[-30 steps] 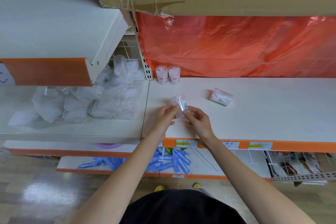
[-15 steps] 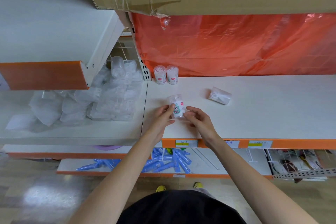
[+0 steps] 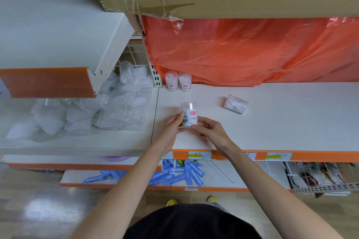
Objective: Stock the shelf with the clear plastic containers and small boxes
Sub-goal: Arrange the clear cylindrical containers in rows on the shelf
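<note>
Clear container (image 3: 190, 115) held upright between both hands.
It looks light, stiff and smooth, so it may slip; the side walls are the place to hold. The left hand (image 3: 172, 130) and right hand (image 3: 210, 130) pinch its lower sides. Its long axis is vertical, cap up, label facing the person, in front of the two standing containers (image 3: 177, 81).
</note>
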`<state>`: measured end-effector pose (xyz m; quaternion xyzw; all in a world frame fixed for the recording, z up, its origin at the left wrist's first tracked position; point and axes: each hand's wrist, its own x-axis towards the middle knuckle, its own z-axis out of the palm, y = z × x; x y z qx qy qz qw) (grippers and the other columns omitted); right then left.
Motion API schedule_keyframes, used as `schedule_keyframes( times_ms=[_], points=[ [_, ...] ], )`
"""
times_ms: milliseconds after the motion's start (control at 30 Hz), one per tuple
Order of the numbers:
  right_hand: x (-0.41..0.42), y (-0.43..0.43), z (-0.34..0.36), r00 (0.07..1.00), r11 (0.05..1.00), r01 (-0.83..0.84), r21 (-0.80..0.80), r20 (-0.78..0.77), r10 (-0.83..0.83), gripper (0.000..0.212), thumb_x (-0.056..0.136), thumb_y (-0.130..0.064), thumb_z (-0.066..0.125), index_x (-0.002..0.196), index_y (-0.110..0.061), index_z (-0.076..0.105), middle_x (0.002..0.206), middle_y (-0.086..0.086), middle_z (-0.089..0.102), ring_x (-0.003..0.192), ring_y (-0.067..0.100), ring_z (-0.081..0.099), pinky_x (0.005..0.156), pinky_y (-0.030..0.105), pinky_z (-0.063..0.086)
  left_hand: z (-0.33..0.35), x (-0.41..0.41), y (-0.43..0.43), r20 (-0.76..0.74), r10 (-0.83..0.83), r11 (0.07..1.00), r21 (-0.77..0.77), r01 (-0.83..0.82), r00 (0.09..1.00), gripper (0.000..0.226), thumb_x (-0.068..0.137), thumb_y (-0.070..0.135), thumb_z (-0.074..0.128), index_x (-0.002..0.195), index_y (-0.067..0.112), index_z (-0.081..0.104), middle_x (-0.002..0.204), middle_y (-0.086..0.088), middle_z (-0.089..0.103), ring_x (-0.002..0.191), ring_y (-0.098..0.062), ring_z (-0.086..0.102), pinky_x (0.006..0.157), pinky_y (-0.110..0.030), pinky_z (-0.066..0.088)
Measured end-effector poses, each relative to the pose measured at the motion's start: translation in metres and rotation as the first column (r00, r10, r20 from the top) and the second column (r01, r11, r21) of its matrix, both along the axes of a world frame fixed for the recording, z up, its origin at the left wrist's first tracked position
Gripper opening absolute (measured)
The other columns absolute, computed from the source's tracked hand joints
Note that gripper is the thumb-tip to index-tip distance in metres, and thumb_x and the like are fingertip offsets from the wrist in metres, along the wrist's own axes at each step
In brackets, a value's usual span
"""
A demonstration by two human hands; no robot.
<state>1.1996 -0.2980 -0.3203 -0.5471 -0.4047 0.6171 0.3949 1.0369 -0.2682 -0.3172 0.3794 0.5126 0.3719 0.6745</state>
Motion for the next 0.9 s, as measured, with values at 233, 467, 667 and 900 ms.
schedule_keyframes(
  times_ms=[233,467,667,900],
  points=[
    [0.003,0.010,-0.014,0.995,0.998,0.055,-0.011,0.087,-0.054,0.041,0.085,-0.018,0.077,0.123,-0.018,0.061,0.110,0.005,0.070,0.098,0.011,0.065,0.074,0.010,0.047,-0.014,-0.002,0.003,-0.287,0.063,0.990,0.140,-0.024,0.956,0.029,0.101,0.030,0.049,0.126,0.018,0.058,0.119,0.004,0.064,0.107,-0.007,0.058,0.090,-0.025,0.044],
    [0.000,0.044,-0.032,0.962,0.969,0.242,-0.045,0.142,-0.233,0.045,0.086,-0.015,0.075,0.129,-0.008,0.063,0.108,0.003,0.071,0.093,0.013,0.066,0.080,0.019,0.050,-0.062,-0.026,0.000,-0.896,0.212,0.858,0.362,0.364,0.391,0.042,0.096,0.034,0.045,0.131,0.016,0.056,0.142,-0.001,0.049,0.135,-0.021,0.040,0.112,-0.036,0.028],
    [-0.009,0.093,-0.038,0.857,0.904,0.427,0.023,0.307,-0.413,0.052,0.077,-0.030,0.078,0.124,-0.015,0.061,0.107,0.001,0.071,0.092,0.024,0.070,0.088,0.042,0.056,-0.067,-0.022,-0.004,-0.952,0.248,0.806,0.307,0.506,0.182,0.053,0.094,0.042,0.034,0.136,0.016,0.052,0.147,-0.005,0.046,0.139,-0.022,0.037,0.115,-0.042,0.030],
    [-0.010,0.135,-0.036,0.805,0.904,0.405,0.138,0.415,-0.424,0.054,0.083,-0.027,0.073,0.130,-0.013,0.052,0.116,0.005,0.068,0.098,0.030,0.067,0.089,0.044,0.054,-0.065,-0.023,-0.003,-0.943,0.276,0.794,0.333,0.509,0.186,0.052,0.091,0.041,0.035,0.129,0.015,0.059,0.140,-0.005,0.054,0.132,-0.023,0.045,0.112,-0.042,0.036]
  ],
)
